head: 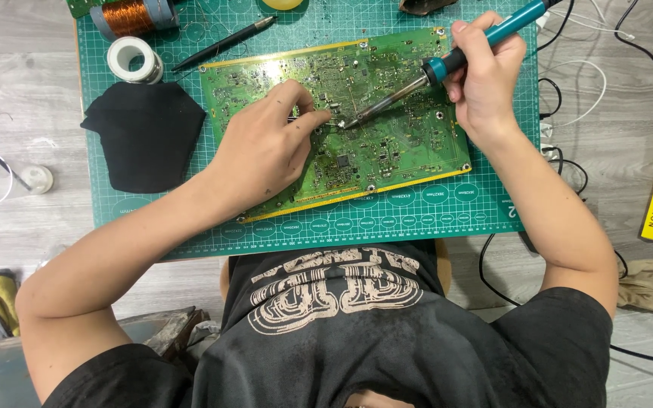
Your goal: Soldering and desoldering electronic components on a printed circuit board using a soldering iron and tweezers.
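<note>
While both grips pinch | right hand [485, 75]: soldering iron [447, 64] | left hand [266, 151]: solder wire [326, 123] | green mat [478, 204], grey table [24, 219]

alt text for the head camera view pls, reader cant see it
Seen from above, a person's right hand holds a teal soldering iron with its tip on a green circuit board, beside the left hand. The board lies on a green cutting mat.

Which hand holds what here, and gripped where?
Right hand holds the soldering iron by its teal handle, tip on the circuit board. Left hand pinches something thin at the tip; too small to identify.
</note>
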